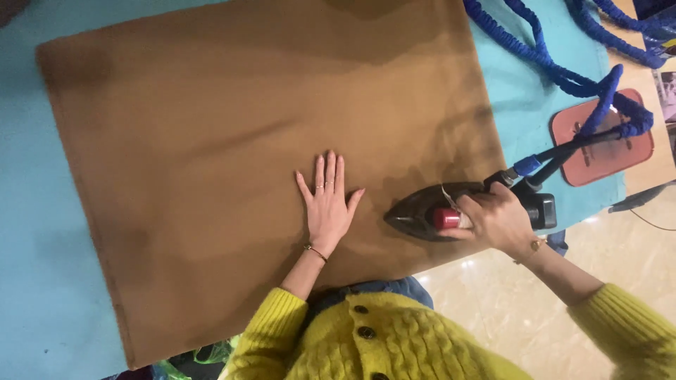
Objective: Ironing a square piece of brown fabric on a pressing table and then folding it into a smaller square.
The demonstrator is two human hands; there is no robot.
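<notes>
A large brown cloth [211,127] lies spread flat over a turquoise ironing surface [42,267]. My left hand [327,204] rests palm down on the cloth near its middle, fingers spread, holding nothing. My right hand [496,219] grips the handle of a dark steam iron [422,211] with a red part, its pointed tip aimed left toward my left hand. The iron sits on the cloth near its right edge, a short gap from my left hand.
A blue braided hose [563,74] runs from the iron's rear up across the top right. A reddish-brown iron rest pad [598,151] lies at the right end of the surface. Shiny beige floor [507,317] shows below right, beside my yellow sweater [366,345].
</notes>
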